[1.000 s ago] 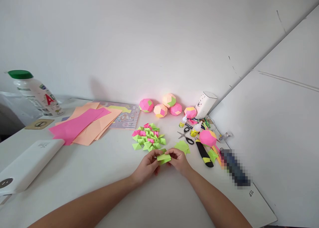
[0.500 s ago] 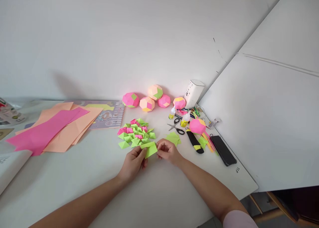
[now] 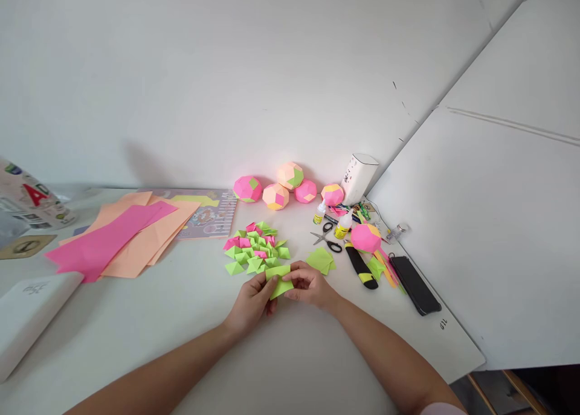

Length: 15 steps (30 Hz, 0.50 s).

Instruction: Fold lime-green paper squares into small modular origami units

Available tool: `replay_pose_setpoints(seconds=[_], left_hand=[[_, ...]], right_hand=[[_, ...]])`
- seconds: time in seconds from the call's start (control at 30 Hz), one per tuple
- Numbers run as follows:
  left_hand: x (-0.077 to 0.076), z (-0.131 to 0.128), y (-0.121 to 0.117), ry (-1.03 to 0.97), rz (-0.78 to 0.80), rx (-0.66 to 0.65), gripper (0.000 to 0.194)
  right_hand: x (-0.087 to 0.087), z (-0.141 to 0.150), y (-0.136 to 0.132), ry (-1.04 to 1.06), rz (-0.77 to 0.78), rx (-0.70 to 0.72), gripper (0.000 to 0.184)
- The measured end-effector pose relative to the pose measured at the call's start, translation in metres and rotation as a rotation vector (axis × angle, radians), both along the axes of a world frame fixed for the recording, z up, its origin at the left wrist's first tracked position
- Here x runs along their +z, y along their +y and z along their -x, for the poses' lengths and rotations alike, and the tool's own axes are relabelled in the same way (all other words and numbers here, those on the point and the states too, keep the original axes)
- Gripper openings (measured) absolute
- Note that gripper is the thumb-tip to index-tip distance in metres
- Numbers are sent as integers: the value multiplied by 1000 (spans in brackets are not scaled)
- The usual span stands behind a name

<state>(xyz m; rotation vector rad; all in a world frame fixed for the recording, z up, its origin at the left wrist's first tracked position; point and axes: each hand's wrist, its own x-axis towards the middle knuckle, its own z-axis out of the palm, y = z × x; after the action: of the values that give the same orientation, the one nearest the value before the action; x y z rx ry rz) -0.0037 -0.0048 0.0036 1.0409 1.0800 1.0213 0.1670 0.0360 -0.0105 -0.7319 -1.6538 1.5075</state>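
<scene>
A small sheet of green paper (image 3: pixel 281 287) is held above the table between both hands; a crease runs across it. My left hand (image 3: pixel 251 301) pinches its left side, thumb on top. My right hand (image 3: pixel 310 286) is closed on the right side, its fingertips on the paper's face. Just beyond lies a heap of folded green and pink paper pieces (image 3: pixel 254 250). To the right of the heap, near my right hand, rest flat green paper squares (image 3: pixel 321 260).
Paper balls (image 3: pixel 275 196) line the wall. Scissors (image 3: pixel 327 238), glue bottles (image 3: pixel 343 225), a utility knife (image 3: pixel 361 267) and a black phone (image 3: pixel 415 285) lie to the right. Pink (image 3: pixel 109 240) and peach sheets, a notebook (image 3: pixel 222 212) and a white device (image 3: pixel 36 312) are at left.
My right hand's fingers have moved from the green paper's right edge onto its face. The view has shifted left, showing more of the bottle and the white device.
</scene>
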Motion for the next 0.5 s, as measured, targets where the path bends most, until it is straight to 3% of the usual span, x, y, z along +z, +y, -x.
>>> replay_pose_setpoints(seconds=[0.2,0.37,0.5], left_hand=[[0,-2,2,-59,-21,-51,33],[0,-2,3,-83,-35,-90,35],[2,-2,2,-83,-37,-133,34]], right_hand=[[2,0,-1,-14,-60,20,24],[6,1,-3,-74,-115,-55,13],[11,4,-4,-61,-54,-119,12]])
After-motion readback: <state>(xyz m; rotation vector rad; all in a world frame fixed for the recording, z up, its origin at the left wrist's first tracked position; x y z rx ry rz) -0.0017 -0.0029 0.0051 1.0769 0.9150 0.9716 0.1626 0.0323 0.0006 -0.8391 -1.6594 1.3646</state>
